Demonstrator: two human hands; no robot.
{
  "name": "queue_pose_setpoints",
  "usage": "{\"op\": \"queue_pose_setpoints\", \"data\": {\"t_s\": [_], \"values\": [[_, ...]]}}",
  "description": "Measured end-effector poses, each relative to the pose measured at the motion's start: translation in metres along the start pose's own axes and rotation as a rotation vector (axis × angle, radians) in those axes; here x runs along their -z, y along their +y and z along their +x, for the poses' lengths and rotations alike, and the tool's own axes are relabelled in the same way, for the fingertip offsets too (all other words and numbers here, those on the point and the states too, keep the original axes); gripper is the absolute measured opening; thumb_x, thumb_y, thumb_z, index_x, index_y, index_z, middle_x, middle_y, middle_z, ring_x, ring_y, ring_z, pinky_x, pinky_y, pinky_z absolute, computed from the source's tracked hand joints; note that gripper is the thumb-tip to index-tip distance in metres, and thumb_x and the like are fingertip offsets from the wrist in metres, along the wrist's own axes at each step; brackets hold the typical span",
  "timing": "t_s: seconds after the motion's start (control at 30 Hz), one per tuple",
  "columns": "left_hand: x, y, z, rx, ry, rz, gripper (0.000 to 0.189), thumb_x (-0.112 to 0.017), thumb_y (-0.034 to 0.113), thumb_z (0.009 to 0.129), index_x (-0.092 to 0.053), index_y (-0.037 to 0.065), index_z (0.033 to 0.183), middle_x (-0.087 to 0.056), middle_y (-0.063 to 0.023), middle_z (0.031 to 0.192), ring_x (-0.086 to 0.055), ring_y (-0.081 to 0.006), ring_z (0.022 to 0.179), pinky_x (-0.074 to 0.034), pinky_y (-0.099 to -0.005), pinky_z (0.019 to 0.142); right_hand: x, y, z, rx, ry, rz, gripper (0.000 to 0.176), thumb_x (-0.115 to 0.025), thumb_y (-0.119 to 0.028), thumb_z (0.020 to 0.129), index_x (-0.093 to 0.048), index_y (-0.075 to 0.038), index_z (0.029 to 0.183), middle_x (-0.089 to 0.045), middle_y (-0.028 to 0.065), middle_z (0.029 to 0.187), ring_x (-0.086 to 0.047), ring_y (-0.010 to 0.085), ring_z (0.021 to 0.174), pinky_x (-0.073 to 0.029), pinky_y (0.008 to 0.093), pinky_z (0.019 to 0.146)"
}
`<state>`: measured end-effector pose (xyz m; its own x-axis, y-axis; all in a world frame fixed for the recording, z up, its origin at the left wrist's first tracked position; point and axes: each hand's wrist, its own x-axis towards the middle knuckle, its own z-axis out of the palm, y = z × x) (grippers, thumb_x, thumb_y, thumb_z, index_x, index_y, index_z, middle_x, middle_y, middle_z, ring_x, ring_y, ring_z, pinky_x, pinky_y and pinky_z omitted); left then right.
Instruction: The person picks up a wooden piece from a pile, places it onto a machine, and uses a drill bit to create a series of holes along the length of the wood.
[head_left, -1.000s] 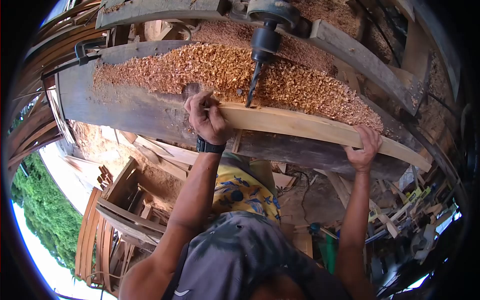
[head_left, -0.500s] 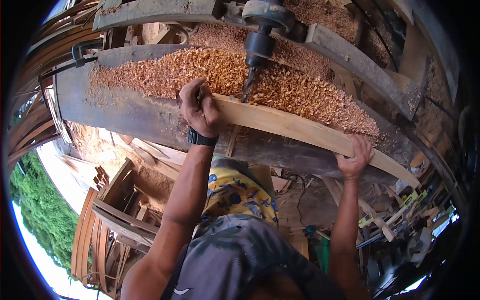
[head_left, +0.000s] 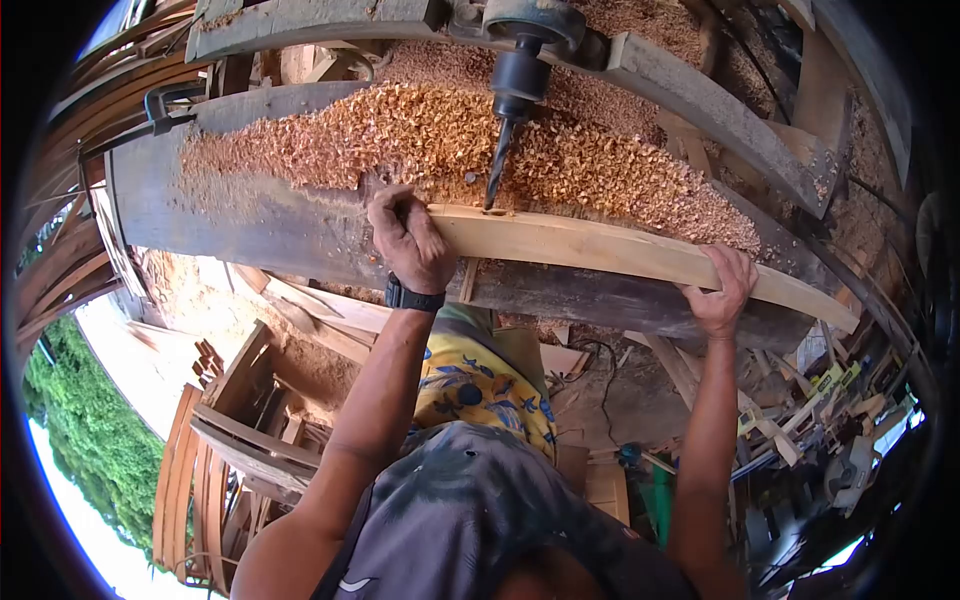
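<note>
In the head view, the left hand (head_left: 412, 240) curls its fingers round the left end of a pale wooden strip (head_left: 590, 240) and the right hand (head_left: 723, 292) clasps it near the other end, along the table's (head_left: 250, 222) near edge, beneath a drill bit (head_left: 499, 165), with chips (head_left: 340, 135) heaped toward the far edge.

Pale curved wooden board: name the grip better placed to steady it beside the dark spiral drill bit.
Left, probably: the left grip holds the board near the bit; the right grip is farther off.

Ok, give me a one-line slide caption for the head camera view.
Left hand and right hand hold a curved wooden board at a drill bit, beside heaped wood shavings.
</note>
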<state>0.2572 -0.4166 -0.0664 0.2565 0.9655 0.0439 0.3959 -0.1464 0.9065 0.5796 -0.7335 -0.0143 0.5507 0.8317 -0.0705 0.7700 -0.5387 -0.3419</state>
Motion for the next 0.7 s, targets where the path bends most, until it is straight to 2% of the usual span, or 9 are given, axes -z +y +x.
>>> {"op": "queue_pose_setpoints", "data": {"t_s": [0.1,0.17,0.33,0.5,0.7], "values": [[-0.001,0.001,-0.013,0.005,0.016,0.037,0.022,-0.049,-0.005,0.103,-0.06,0.0,0.121,-0.062,-0.0131,0.106,-0.059,-0.0214,0.088,-0.051,-0.0357,0.085,0.007,0.004,0.007,0.026,-0.026,0.025,0.062,-0.093,-0.02,0.059,-0.077,-0.013,0.119,-0.075,0.0056,0.12,-0.065,0.0323,0.117,-0.039,0.0491,0.113],[-0.001,0.002,-0.016,0.025,0.005,0.048,0.021,-0.047,-0.001,0.107,-0.058,0.001,0.125,-0.059,-0.0087,0.105,-0.056,-0.0152,0.089,-0.05,-0.0315,0.084,0.008,0.006,0.014,0.042,-0.04,0.033,0.063,-0.094,-0.02,0.058,-0.077,-0.013,0.118,-0.075,0.0055,0.12,-0.064,0.0319,0.117,-0.039,0.0488,0.113],[-0.004,0.0,-0.015,0.03,0.016,0.022,0.021,-0.046,-0.002,0.107,-0.058,0.001,0.124,-0.059,-0.0086,0.105,-0.057,-0.0153,0.089,-0.05,-0.0319,0.084,0.009,0.006,0.012,0.041,-0.04,0.029,0.064,-0.096,-0.023,0.059,-0.077,-0.012,0.119,-0.074,0.0071,0.121,-0.064,0.034,0.118,-0.041,0.05,0.112],[-0.002,-0.004,-0.012,-0.043,-0.038,0.139,0.02,-0.046,-0.002,0.106,-0.058,0.001,0.121,-0.06,-0.009,0.103,-0.058,-0.016,0.088,-0.05,-0.0324,0.083,0.008,0.01,0.009,0.048,-0.034,0.017,0.064,-0.097,-0.025,0.061,-0.077,-0.012,0.12,-0.074,0.0075,0.123,-0.064,0.0348,0.119,-0.041,0.0511,0.112],[-0.007,0.0,-0.006,-0.009,-0.031,0.085,0.02,-0.045,-0.001,0.105,-0.058,0.002,0.121,-0.06,-0.0094,0.101,-0.058,-0.016,0.087,-0.05,-0.032,0.082,0.007,0.012,0.007,0.036,-0.038,0.014,0.066,-0.098,-0.024,0.059,-0.077,-0.012,0.121,-0.074,0.007,0.124,-0.064,0.0344,0.12,-0.041,0.0508,0.112]]}}
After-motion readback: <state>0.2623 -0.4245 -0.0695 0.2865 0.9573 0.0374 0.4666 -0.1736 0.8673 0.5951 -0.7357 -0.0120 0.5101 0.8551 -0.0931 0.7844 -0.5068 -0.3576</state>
